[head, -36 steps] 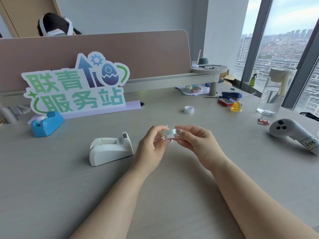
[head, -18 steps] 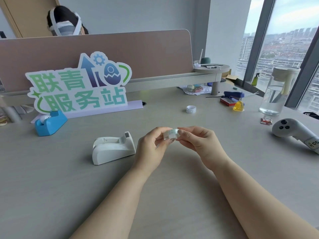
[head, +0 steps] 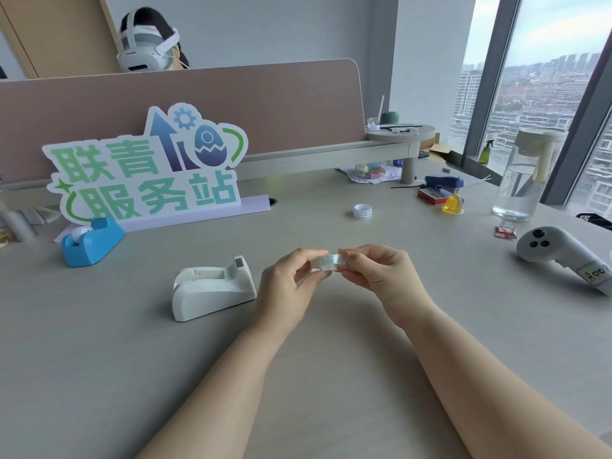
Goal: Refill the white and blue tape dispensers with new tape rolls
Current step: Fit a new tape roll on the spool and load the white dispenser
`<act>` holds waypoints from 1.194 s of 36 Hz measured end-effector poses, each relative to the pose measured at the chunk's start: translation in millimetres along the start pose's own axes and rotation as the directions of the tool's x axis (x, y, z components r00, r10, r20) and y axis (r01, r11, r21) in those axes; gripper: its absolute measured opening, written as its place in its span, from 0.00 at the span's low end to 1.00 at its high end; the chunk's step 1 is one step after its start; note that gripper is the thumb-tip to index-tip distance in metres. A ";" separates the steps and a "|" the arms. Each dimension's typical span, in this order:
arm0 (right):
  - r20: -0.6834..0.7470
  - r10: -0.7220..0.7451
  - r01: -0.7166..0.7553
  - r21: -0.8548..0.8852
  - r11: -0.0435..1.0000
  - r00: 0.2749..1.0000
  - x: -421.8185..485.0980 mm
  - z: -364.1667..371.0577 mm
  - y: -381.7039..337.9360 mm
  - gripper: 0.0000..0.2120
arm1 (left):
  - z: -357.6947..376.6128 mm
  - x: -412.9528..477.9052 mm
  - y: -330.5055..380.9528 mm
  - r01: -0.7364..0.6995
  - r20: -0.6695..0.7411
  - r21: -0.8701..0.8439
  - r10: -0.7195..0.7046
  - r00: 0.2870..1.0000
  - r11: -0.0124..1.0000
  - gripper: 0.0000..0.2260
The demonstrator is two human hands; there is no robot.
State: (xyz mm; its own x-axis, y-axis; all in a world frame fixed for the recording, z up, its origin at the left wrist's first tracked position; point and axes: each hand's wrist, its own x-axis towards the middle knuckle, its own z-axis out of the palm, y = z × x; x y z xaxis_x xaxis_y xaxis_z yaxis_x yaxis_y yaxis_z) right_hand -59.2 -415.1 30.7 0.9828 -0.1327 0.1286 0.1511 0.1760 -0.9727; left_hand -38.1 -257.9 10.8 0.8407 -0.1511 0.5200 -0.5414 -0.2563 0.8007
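Observation:
My left hand [head: 287, 282] and my right hand [head: 381, 272] together pinch a small clear tape roll [head: 328, 262] above the desk's middle. The white tape dispenser [head: 212, 289] stands just left of my left hand, its roll slot empty. Farther back at the left stands the blue tape dispenser [head: 91, 241], a white roll seated in it. A second tape roll [head: 362, 211] with blue print lies on the desk behind my hands.
A big cut-out sign [head: 145, 167] stands in front of the desk divider. At the right are a white controller [head: 563, 251], a water jug [head: 525, 180], a blue stapler [head: 442, 183], a yellow jelly cup [head: 452, 204] and a small red wrapper [head: 505, 232]. A person with a headset sits behind the divider.
My hands stay together on the clear roll. The view has shifted slightly, so the desk items sit a little farther right, and the person behind the divider shows more.

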 end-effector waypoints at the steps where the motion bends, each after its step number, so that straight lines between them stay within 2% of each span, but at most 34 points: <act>1: 0.003 -0.006 0.006 0.005 1.000 1.000 0.0 0.0 -0.3 0.04 | -0.4 -0.2 0.2 0.003 0.006 -0.015 -0.003 1.000 1.000 0.12; 8: 0.046 -0.010 0.008 0.044 0.999 0.999 -1.6 -0.4 -2.1 0.04 | -2.4 -0.6 2.0 0.056 0.030 -0.116 -0.053 0.998 0.992 0.09; 13: 0.017 -0.014 0.014 -0.017 1.000 1.000 0.2 0.4 -1.5 0.03 | -3.0 0.0 -3.4 0.037 0.050 0.074 -0.041 0.998 0.997 0.10; 15: 0.021 -0.023 0.025 -0.059 0.998 1.000 -0.2 0.9 -0.7 0.04 | -4.6 1.5 -6.0 -0.012 0.020 0.222 0.008 1.000 0.975 0.10; 17: 0.029 -0.033 0.035 -0.078 0.996 0.999 -0.9 1.8 -0.1 0.03 | -5.1 2.6 -5.4 -0.053 0.015 0.278 0.051 0.999 0.959 0.09; 20: 0.030 -0.035 0.038 -0.075 0.996 0.999 -0.9 2.0 0.6 0.03 | -4.1 1.9 -2.6 -0.057 0.011 0.180 0.056 0.998 0.982 0.11; 23: 0.042 -0.012 0.014 -0.037 0.999 0.999 -0.1 0.3 0.5 0.02 | -4.4 0.9 2.2 0.005 0.012 0.024 -0.005 1.000 1.000 0.09; 27: 0.063 -0.004 0.001 0.050 0.999 0.998 0.6 -1.6 -0.6 0.03 | -4.4 0.8 6.3 0.071 0.023 -0.122 -0.069 0.997 0.990 0.08; 29: 0.087 0.002 -0.009 0.084 0.996 0.996 0.0 -1.6 -1.8 0.06 | -3.6 0.9 6.9 0.098 0.025 -0.176 -0.095 0.995 0.979 0.09; 39: 0.119 0.043 -0.055 0.099 0.994 0.992 -1.8 -0.4 -3.6 0.15 | -3.8 -0.1 8.3 0.095 0.026 -0.216 -0.091 0.995 0.972 0.10; 43: 0.124 0.045 -0.060 0.124 0.990 0.991 -1.6 -1.2 -4.7 0.09 | -3.9 -0.6 9.8 0.095 0.012 -0.215 -0.095 0.995 0.972 0.11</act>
State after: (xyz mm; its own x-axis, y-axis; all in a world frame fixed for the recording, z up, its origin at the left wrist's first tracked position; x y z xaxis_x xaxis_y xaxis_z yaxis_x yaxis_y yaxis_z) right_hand -61.6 -416.8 34.9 0.9942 -0.0026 0.1079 0.1036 0.3030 -0.9473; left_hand -44.0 -256.7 19.5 0.8882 -0.1372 0.4385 -0.4492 -0.0586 0.8915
